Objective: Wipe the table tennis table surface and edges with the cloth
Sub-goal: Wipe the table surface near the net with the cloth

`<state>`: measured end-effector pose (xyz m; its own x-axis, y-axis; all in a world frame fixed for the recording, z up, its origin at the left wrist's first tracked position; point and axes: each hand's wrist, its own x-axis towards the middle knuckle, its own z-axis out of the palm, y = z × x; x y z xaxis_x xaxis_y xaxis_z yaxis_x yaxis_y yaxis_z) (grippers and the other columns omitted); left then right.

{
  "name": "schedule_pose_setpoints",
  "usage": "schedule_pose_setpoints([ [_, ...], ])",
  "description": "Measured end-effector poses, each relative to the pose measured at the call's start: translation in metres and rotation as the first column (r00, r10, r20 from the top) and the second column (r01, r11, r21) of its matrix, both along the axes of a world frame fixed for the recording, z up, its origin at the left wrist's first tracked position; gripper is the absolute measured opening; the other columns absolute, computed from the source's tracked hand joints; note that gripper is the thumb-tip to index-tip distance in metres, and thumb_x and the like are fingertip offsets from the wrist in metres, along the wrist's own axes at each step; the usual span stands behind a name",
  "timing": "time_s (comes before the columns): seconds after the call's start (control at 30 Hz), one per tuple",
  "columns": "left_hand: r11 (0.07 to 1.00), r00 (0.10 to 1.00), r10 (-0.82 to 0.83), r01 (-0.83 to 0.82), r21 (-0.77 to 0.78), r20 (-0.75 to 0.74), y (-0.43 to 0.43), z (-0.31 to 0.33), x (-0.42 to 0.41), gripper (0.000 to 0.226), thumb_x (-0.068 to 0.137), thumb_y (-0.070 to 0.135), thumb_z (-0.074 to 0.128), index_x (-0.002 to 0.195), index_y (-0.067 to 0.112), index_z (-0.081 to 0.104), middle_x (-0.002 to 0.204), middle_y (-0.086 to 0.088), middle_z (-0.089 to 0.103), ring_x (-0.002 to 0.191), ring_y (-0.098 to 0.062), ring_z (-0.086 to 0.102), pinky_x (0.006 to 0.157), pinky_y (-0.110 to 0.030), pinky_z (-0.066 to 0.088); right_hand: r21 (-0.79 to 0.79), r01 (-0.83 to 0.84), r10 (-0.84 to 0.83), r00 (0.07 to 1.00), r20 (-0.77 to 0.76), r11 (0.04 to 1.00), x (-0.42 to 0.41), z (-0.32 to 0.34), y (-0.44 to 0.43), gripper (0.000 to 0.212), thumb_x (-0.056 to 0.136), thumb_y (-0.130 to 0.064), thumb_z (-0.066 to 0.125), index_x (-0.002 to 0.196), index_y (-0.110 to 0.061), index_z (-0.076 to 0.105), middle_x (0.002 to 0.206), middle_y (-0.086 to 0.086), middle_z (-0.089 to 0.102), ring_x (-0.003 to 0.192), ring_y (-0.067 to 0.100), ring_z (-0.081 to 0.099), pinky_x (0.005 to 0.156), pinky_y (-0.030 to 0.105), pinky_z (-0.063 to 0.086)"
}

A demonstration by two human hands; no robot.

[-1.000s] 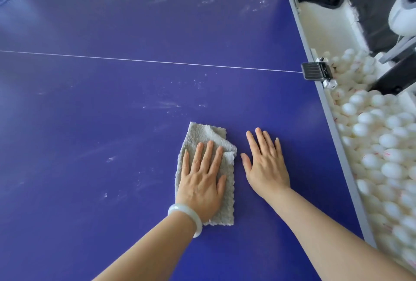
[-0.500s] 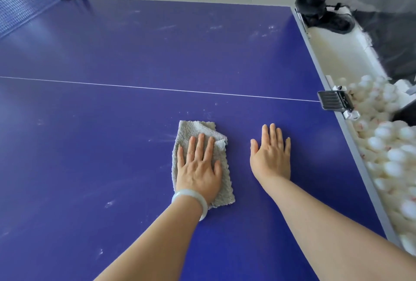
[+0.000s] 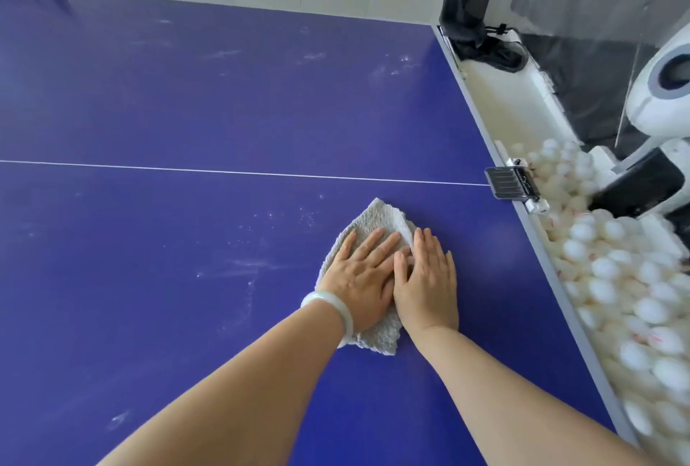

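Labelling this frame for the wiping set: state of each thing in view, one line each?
left hand: flat on the cloth, fingers straight.
right hand: flat, fingers straight, against the left hand, at the cloth's right edge.
cloth: rumpled, pressed onto the table.
table: smeared with white marks.
balls: heaped in the tray beside the table's right edge.
clamp: clipped on the table edge.

Most of the cloth (image 3: 377, 217) lay hidden under the left grip (image 3: 360, 278) and the right grip (image 3: 425, 278), so its folds and right edge could not be made out. Left of the cloth and nearer than it, the tabletop (image 3: 186, 110) ran out of frame. Right of the cloth, the balls (image 3: 616, 278) blurred toward the lower corner, their red marks too small to read, and the frame's edge cut off the white machine (image 3: 664, 92).
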<state>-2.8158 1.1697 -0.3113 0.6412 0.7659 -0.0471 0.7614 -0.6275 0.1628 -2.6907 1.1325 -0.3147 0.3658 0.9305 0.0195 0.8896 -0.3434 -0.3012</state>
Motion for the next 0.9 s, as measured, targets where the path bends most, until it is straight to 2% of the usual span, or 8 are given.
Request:
schedule_pose_setpoints([
  [0.27,0.892,0.891,0.453,-0.453,0.004,0.034,-0.012,0.003,-0.113,0.059,0.1,0.048,0.014,0.157,0.037,0.004,0.164,0.015,-0.004,0.151,-0.008,-0.01,0.123,-0.044,-0.006,-0.12,-0.019,0.038,0.987,0.154,0.993,-0.001,-0.006,0.0,0.068,0.105,-0.048,0.016,0.16,-0.013,-0.001,0.168,0.004,-0.003,0.155,0.018,-0.003,0.126,0.04,-0.001],
  [0.37,0.848,0.845,0.53,-0.53,-0.018,0.071,-0.062,0.009,-0.138,0.063,0.096,0.05,0.009,0.158,0.034,0.011,0.164,0.014,0.0,0.151,-0.009,-0.008,0.123,-0.041,-0.008,-0.171,-0.037,0.066,0.983,0.172,0.985,-0.003,0.0,0.001,0.069,0.105,-0.049,0.016,0.16,-0.013,-0.004,0.168,0.006,-0.005,0.155,0.02,-0.004,0.126,0.041,-0.001],
  [0.43,0.836,0.835,0.549,-0.549,-0.025,0.023,-0.082,0.008,-0.135,0.068,0.093,0.051,0.001,0.158,0.033,0.003,0.163,0.014,-0.012,0.149,-0.01,-0.017,0.121,-0.041,-0.014,-0.2,-0.051,0.089,0.979,0.185,0.978,-0.003,0.002,0.0,0.069,0.105,-0.049,0.017,0.16,-0.012,-0.003,0.168,0.009,-0.004,0.156,0.023,-0.003,0.126,0.043,0.0],
  [0.5,0.84,0.84,0.543,-0.543,-0.024,0.017,-0.086,0.007,-0.13,0.069,0.091,0.05,-0.002,0.157,0.032,-0.004,0.161,0.014,-0.02,0.148,-0.012,-0.023,0.12,-0.042,-0.016,-0.21,-0.043,0.09,0.972,0.217,0.977,-0.004,0.003,0.0,0.07,0.105,-0.05,0.017,0.16,-0.011,-0.002,0.168,0.01,-0.002,0.156,0.025,-0.001,0.126,0.045,0.002],
  [0.6,0.9,0.9,0.436,-0.435,-0.036,-0.001,-0.081,0.013,-0.13,0.064,0.095,0.045,0.025,0.156,0.028,0.024,0.164,0.008,0.013,0.152,-0.021,0.01,0.119,-0.046,0.004,-0.208,-0.031,0.081,0.968,0.238,0.978,-0.018,0.005,0.023,0.071,0.105,-0.049,0.015,0.159,-0.007,-0.001,0.168,0.011,0.0,0.156,0.025,-0.001,0.125,0.046,0.001],
  [0.67,0.947,0.947,0.321,-0.321,-0.02,-0.001,-0.07,0.011,-0.129,0.062,0.094,0.043,0.037,0.154,0.029,0.031,0.162,0.009,0.022,0.15,-0.022,0.02,0.116,-0.049,0.011,-0.189,-0.026,0.059,0.984,0.168,0.982,-0.034,0.006,0.058,0.069,0.106,-0.046,0.018,0.159,-0.005,0.001,0.168,0.011,0.0,0.155,0.025,-0.001,0.126,0.045,0.001],
  [0.77,0.977,0.978,0.21,-0.211,-0.041,-0.018,-0.035,0.006,-0.117,0.06,0.098,0.047,0.031,0.156,0.032,0.024,0.164,0.012,0.011,0.152,-0.018,0.005,0.117,-0.048,0.006,-0.121,0.065,-0.055,0.995,0.085,0.991,-0.049,0.008,0.086,0.061,0.108,-0.038,0.019,0.159,-0.007,0.005,0.168,0.007,0.001,0.155,0.021,0.0,0.126,0.042,-0.001],
  [0.9,0.992,0.992,0.122,-0.121,-0.046,0.023,0.025,0.004,-0.076,0.062,0.098,0.05,0.008,0.157,0.036,0.001,0.163,0.016,-0.013,0.148,-0.012,-0.024,0.12,-0.047,-0.016,-0.056,0.117,-0.119,0.993,-0.027,0.992,-0.048,0.004,0.084,0.057,0.108,-0.034,0.015,0.159,-0.01,0.014,0.168,0.002,0.009,0.155,0.014,0.003,0.126,0.037,-0.002],
])
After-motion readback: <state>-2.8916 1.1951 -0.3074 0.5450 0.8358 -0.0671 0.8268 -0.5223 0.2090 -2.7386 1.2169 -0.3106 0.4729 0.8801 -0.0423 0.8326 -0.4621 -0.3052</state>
